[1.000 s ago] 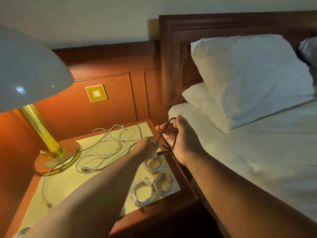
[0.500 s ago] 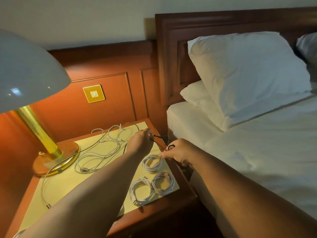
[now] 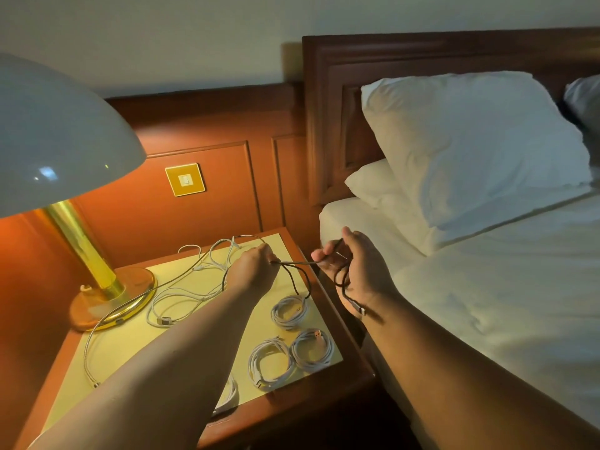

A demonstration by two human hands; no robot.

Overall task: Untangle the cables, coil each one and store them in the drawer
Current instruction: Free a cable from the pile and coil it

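Your left hand (image 3: 255, 271) pinches the black cable (image 3: 297, 263), knuckles up, over the nightstand (image 3: 130, 339). Your right hand (image 3: 352, 267), raised off its right edge, curls its fingers through the cable's loops; a plug dangles at your wrist. Three coiled white cables (image 3: 289, 311) lie near-right; a loose white tangle (image 3: 194, 287) lies beside the lamp (image 3: 97, 271).
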